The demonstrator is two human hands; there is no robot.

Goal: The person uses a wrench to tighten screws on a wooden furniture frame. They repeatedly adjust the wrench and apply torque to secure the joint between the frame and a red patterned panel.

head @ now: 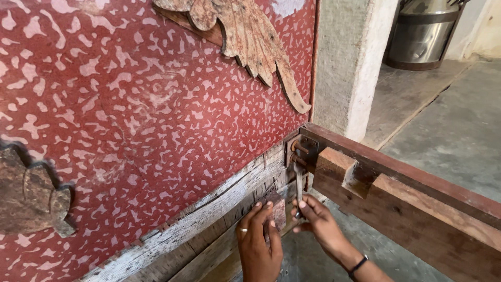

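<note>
A metal spanner (299,185) hangs down from a bolt on a rusty metal bracket (302,150) that joins a red-brown wooden side rail (417,193) to a large red headboard (135,120) patterned with white flecks. My right hand (319,222) grips the lower end of the spanner with its fingertips. My left hand (258,240), with a ring on one finger, rests flat against the worn grey plank (209,214) at the headboard's bottom, just left of the spanner.
Carved wooden ornaments (245,36) are fixed to the headboard, another at the left edge (31,193). A plastered wall corner (347,62) stands behind the joint. A steel can (420,34) sits on a raised concrete step; grey concrete floor (459,136) lies to the right.
</note>
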